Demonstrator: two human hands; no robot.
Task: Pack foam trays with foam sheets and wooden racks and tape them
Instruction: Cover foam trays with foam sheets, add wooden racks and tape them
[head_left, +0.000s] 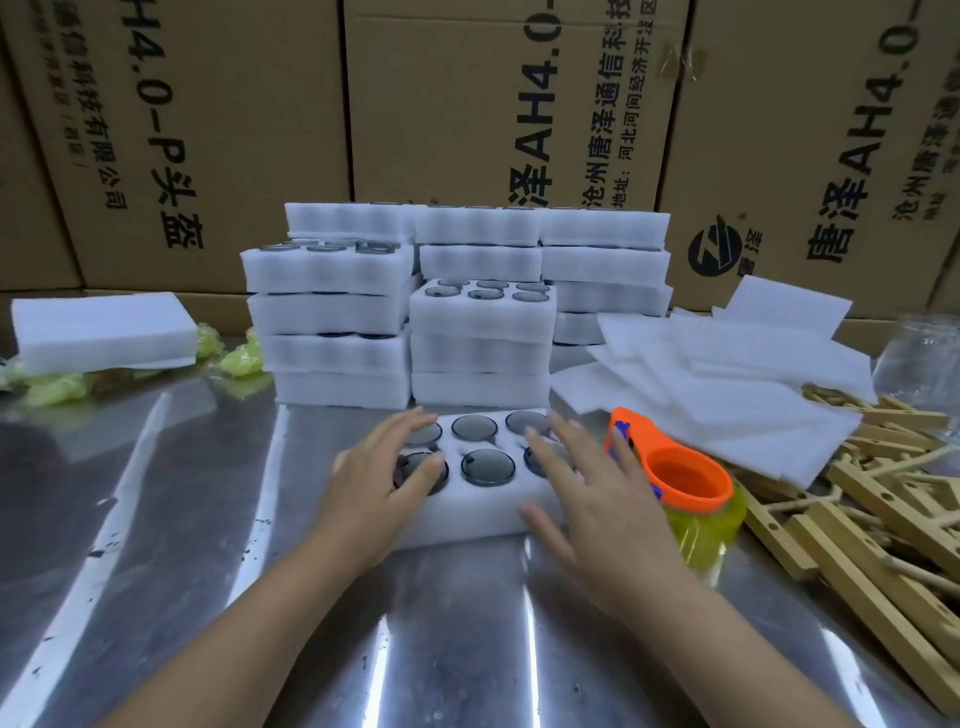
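While foam tray (467, 519) sits on worktop (208, 519), left hand (374, 488) and right hand (587, 499) lie flat on it, fingers relaxed, gripping nothing, likely steadying. Foam sheets (727, 384), tape (685, 478), wooden racks (857, 519) staged right, within reach.

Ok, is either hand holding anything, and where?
Nothing is gripped: the left hand lies open on the left wells of the foam tray, and the right hand is spread open over its right end.

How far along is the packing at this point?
Done: nothing visibly taped. In hand: left hand and right hand are open over one filled foam tray, uncovered. Left: foam sheets, wooden racks and tape dispenser lie untouched; stacked trays wait.
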